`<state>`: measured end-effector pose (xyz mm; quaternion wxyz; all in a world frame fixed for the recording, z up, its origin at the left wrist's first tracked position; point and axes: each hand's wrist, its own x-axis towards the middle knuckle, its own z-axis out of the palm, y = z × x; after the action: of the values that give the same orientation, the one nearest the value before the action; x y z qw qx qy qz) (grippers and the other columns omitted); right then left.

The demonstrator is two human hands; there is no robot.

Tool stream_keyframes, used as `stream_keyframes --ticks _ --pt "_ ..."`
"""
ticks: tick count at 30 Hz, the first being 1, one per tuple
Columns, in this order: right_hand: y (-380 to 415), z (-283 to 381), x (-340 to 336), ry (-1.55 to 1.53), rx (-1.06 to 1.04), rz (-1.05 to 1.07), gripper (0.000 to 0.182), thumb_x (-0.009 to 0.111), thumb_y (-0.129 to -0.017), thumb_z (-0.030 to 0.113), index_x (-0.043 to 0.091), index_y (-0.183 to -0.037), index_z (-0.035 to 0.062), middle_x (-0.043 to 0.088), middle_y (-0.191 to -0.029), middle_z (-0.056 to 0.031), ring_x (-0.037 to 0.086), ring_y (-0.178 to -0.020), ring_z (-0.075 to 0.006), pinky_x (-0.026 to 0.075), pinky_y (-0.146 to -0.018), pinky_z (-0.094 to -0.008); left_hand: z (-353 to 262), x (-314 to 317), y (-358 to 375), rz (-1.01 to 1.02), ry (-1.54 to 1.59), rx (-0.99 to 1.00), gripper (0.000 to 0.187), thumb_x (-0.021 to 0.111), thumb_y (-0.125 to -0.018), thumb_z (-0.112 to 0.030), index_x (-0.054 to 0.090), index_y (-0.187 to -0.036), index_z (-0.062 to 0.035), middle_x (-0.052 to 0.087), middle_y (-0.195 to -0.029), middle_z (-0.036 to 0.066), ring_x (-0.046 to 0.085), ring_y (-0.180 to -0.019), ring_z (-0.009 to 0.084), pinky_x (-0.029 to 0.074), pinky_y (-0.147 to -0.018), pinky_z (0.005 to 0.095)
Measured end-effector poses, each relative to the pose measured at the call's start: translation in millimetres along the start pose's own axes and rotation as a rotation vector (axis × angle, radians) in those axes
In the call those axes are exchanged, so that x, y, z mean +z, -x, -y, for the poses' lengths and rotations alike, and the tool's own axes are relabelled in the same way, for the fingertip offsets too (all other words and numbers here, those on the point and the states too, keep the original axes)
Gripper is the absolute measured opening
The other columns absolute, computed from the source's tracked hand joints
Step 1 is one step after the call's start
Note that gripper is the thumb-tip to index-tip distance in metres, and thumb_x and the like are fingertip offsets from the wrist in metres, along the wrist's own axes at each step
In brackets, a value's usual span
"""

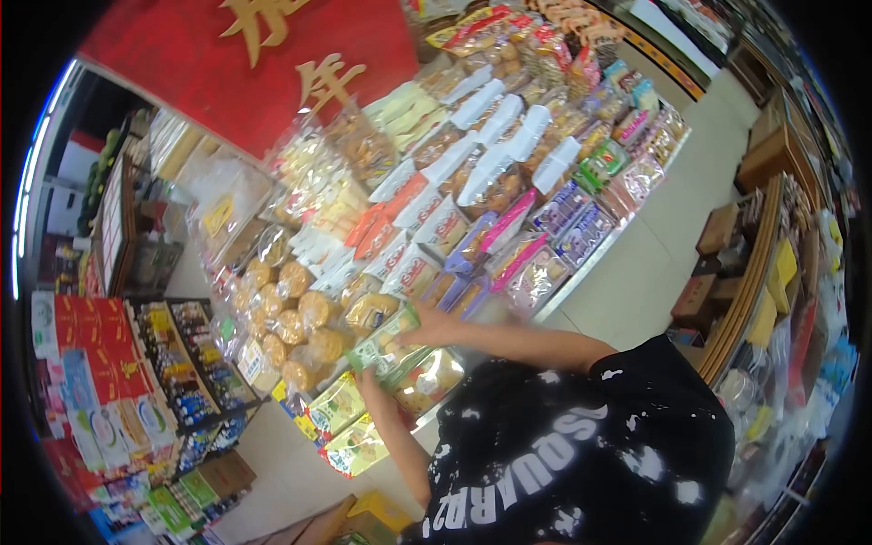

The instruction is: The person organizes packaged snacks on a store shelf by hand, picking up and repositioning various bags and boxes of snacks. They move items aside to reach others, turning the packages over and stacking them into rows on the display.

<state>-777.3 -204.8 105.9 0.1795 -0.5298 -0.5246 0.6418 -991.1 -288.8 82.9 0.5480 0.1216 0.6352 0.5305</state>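
My left hand (pixel 371 385) grips the lower-left end of a clear, green-edged package (pixel 386 350) with pale baked goods inside. At its upper-right end, my right hand (pixel 429 327) is closed on the same package. The package is held tilted over the near corner of the display. Just beneath and beside it are yellow-green packets (pixel 338 407) and another clear packet (pixel 429 380) of baked goods. Close by on the left are bags of round golden buns (pixel 318 311). My fingertips are partly hidden and small in the view.
Rows of packaged snacks (pixel 481 182) cover the slanted display. A red banner (pixel 263 73) with gold characters rises behind it. Shelves of bottles (pixel 186 354) stand at the left, wooden shelving (pixel 736 300) at the right. Tiled floor (pixel 649 263) runs along the display's right edge.
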Motion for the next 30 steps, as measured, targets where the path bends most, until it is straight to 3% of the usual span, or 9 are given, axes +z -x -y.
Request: stream_keyframes --ticks 2,6,9,12,15,19,22,26,30 --pt "-10.4 -21.6 7.1 0.158 -0.03 -0.049 0.117 0.076 -0.073 0.058 0.016 -0.153 -0.003 0.044 -0.139 -0.0361 0.047 -0.131 -0.0424 0.037 -0.11 -0.0411 -12.3 20.7 23.2 -0.053 -0.121 0.035 0.065 0.056 -0.088 -0.013 0.034 -0.148 0.001 0.049 -0.137 0.018 0.053 -0.121 0.0301 0.043 -0.102 0.0379" --pt "29.3 -19.5 -33.9 0.035 -0.099 -0.128 0.097 0.074 -0.08 0.053 0.029 -0.15 0.003 0.053 -0.134 -0.0275 0.056 -0.121 -0.0383 0.045 -0.101 -0.0403 -28.4 54.2 67.7 -0.267 -0.787 0.551 0.066 0.056 -0.09 -0.004 0.028 -0.149 0.0034 0.039 -0.147 0.022 0.044 -0.133 0.034 0.034 -0.111 0.042" --pt "63.6 -56.2 -80.4 -0.313 -0.046 -0.414 0.058 0.068 -0.088 0.034 0.05 -0.136 0.005 0.063 -0.12 -0.0192 0.063 -0.11 -0.0319 0.05 -0.092 -0.0381 -26.9 75.9 87.4 -0.285 -0.915 0.906 0.056 0.053 -0.091 -0.006 0.037 -0.144 0.0037 0.046 -0.142 0.021 0.046 -0.13 0.0335 0.034 -0.11 0.0406" --pt "88.3 -127.1 -127.8 0.083 -0.099 -0.921 0.045 0.067 -0.087 0.026 0.058 -0.125 0.0046 0.065 -0.114 -0.0196 0.065 -0.104 -0.0323 0.051 -0.091 -0.0396 -14.4 104.0 110.5 0.316 -0.721 0.465 0.042 0.057 -0.093 -0.014 0.051 -0.131 0.0044 0.06 -0.123 0.018 0.056 -0.115 0.0277 0.042 -0.101 0.0373" --pt "119.6 -162.7 -158.2 0.145 0.003 -1.077 0.042 0.062 -0.089 0.022 0.058 -0.125 0.0012 0.067 -0.106 -0.016 0.066 -0.098 -0.0243 0.052 -0.084 -0.0364 61.4 123.9 64.8 0.852 -0.723 0.051 0.052 0.064 -0.093 -0.028 0.053 -0.128 0.0081 0.064 -0.113 0.017 0.06 -0.106 0.0234 0.045 -0.095 0.0336" --pt "134.8 -174.3 -164.0 0.221 0.099 -0.972 0.042 0.063 -0.087 0.023 0.058 -0.123 0.0013 0.065 -0.107 -0.0181 0.066 -0.095 -0.0296 0.052 -0.083 -0.0389 213.3 163.3 -9.6 0.871 -0.702 -0.198 0.077 0.07 -0.088 -0.038 0.04 -0.14 0.0107 0.058 -0.125 0.019 0.06 -0.108 0.0254 0.048 -0.09 0.0325" --pt "139.2 -168.7 -152.6 0.45 0.07 -0.967 0.046 0.063 -0.084 0.023 0.058 -0.124 0.0015 0.062 -0.111 -0.0215 0.064 -0.096 -0.035 0.052 -0.084 -0.0425 172.9 220.1 25.4 0.498 -0.504 -0.491 0.062 0.074 -0.086 -0.037 0.051 -0.128 0.0023 0.063 -0.099 0.008 0.061 -0.091 0.0194 0.049 -0.087 0.0316" --pt "137.9 -172.3 -159.5 0.434 0.064 -1.003 0.047 0.06 -0.083 0.022 0.057 -0.126 0.0013 0.059 -0.112 -0.0235 0.06 -0.103 -0.0408 0.05 -0.088 -0.0466 200.2 227.5 15.2 0.502 -0.323 -0.493 0.047 0.078 -0.082 -0.021 0.056 -0.12 -0.0037 0.065 -0.096 0.005 0.064 -0.079 0.0169 0.051 -0.063 0.0295" --pt "138.4 -175.4 -165.8 0.412 0.117 -0.942 0.046 0.06 -0.083 0.022 0.057 -0.124 0.0012 0.059 -0.109 -0.0234 0.058 -0.102 -0.0431 0.049 -0.088 -0.0482 193.8 223.7 16.8 0.515 -0.221 -0.526 0.042 0.077 -0.084 -0.018 0.058 -0.119 -0.0067 0.068 -0.1 0.005 0.066 -0.082 0.0149 0.05 -0.061 0.0283"
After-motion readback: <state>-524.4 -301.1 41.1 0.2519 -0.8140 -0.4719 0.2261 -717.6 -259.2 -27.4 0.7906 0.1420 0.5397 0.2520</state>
